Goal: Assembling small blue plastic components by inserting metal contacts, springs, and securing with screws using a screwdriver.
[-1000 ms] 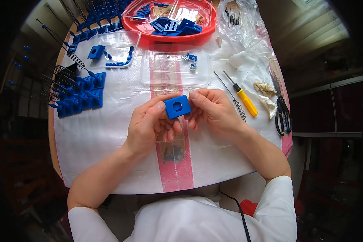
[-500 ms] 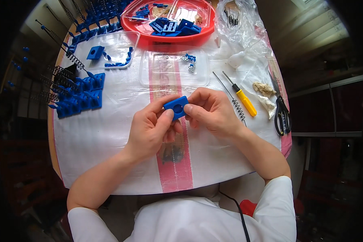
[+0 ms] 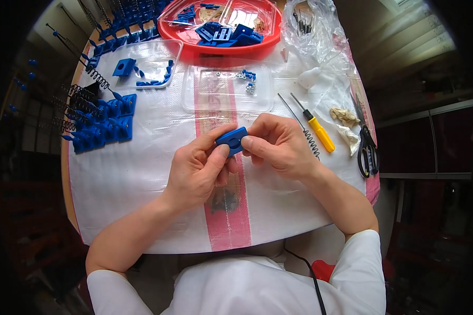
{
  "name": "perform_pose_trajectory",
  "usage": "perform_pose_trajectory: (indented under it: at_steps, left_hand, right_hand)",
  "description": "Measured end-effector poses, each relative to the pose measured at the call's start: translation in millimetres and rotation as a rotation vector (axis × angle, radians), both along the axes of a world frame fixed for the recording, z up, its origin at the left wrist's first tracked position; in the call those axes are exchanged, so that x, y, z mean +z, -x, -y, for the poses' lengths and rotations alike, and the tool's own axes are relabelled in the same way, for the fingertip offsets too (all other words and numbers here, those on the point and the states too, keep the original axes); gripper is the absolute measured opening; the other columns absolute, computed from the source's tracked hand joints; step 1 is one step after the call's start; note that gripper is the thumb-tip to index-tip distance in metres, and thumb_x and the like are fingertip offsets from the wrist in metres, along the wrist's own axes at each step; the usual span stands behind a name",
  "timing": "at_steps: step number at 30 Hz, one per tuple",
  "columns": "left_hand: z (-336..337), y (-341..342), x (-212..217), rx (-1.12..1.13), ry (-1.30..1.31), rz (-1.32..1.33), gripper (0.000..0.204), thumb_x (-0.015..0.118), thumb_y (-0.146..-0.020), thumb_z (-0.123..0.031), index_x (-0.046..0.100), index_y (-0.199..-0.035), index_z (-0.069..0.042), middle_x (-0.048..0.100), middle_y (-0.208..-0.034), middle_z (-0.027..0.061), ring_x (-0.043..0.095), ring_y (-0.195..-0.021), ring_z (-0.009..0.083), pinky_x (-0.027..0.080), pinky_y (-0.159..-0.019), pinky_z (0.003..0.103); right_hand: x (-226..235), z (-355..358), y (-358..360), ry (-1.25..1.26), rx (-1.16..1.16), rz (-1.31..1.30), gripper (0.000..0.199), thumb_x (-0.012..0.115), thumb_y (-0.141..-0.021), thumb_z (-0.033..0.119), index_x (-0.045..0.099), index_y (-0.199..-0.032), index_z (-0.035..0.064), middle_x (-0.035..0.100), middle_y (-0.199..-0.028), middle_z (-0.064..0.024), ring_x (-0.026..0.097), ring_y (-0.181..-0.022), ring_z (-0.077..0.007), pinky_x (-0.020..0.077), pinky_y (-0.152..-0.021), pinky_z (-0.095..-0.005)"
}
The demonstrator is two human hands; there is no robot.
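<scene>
A small blue block [image 3: 232,140] is pinched between left hand [image 3: 198,170] and right hand [image 3: 278,146], fingers closed on it. It's held mid-surface [image 3: 142,178], well apart from the screwdriver [image 3: 315,126] and edges.

Round-ish table [image 3: 142,210] covered with a white woven plastic sheet [image 3: 142,173] that has a pink stripe [image 3: 223,220] running down the middle. Sitting on it: a red tray [image 3: 226,44] of blue parts at the far edge, 2 clear shallow lids, one [image 3: 147,63] on the left with a blue block and bits, one [image 3: 226,89] in the middle with tiny pieces. Cluster of blue blocks with springs [image 3: 102,123] at left. Over on the right, a yellow-handled screwdriver [image 3: 315,128], a loose spring [image 3: 311,143], black scissors [image 3: 367,142] and crumpled clear bags [image 3: 315,31].
</scene>
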State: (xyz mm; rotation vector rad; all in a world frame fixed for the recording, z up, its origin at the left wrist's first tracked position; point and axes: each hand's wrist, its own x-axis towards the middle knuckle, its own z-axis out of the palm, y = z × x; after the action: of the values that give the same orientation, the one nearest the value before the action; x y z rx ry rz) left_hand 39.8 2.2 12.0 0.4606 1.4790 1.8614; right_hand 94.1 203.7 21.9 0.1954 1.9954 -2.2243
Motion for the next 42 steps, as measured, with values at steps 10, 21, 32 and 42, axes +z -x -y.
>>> perform_pose_trajectory:
  at_steps: [10,21,32,42]
  left_hand:
    - [0.2,1.1,4.8,-0.009,0.004,0.027,0.037,0.049,-0.099,-0.007,0.05,-0.136,-0.001,0.062,-0.082,0.003,0.054,-0.063,0.0037,0.046,-0.054,0.018]
    - [-0.1,1.3,7.1,-0.013,0.012,0.033,0.038,0.049,-0.099,-0.008,0.049,-0.136,0.0,0.063,-0.083,0.0029,0.055,-0.066,0.0039,0.047,-0.056,0.018]
    - [2.4,2.6,5.7,-0.05,-0.105,0.059,0.045,0.049,-0.097,-0.006,0.04,-0.141,0.002,0.065,-0.087,0.0074,0.058,-0.068,0.0059,0.047,-0.061,0.02]
    - [-0.8,7.6,3.5,-0.104,-0.192,0.222,0.046,0.047,-0.101,-0.01,0.036,-0.145,-0.002,0.064,-0.088,0.0095,0.059,-0.067,0.0082,0.05,-0.062,0.021]
  right_hand:
    - [2.1,0.0,0.4,0.001,0.003,0.022,0.009,0.068,-0.089,0.008,0.061,-0.089,0.0008,0.064,-0.076,-0.005,0.058,-0.062,-0.0064,0.0476,-0.054,-0.0203]
    - [0.5,1.1,1.1,-0.007,-0.014,-0.014,0.015,0.069,-0.089,0.014,0.063,-0.088,0.0008,0.064,-0.071,-0.0007,0.058,-0.058,-0.004,0.0458,-0.05,-0.0193]
    - [1.9,2.9,2.5,0.071,-0.028,-0.041,0.013,0.067,-0.09,0.011,0.064,-0.091,-0.0015,0.065,-0.073,-0.0031,0.059,-0.058,-0.0065,0.0474,-0.051,-0.0214]
    - [1.7,0.7,2.2,0.092,-0.034,-0.042,0.015,0.065,-0.092,0.012,0.064,-0.096,-0.0033,0.066,-0.076,-0.0066,0.061,-0.061,-0.0086,0.0503,-0.054,-0.0226]
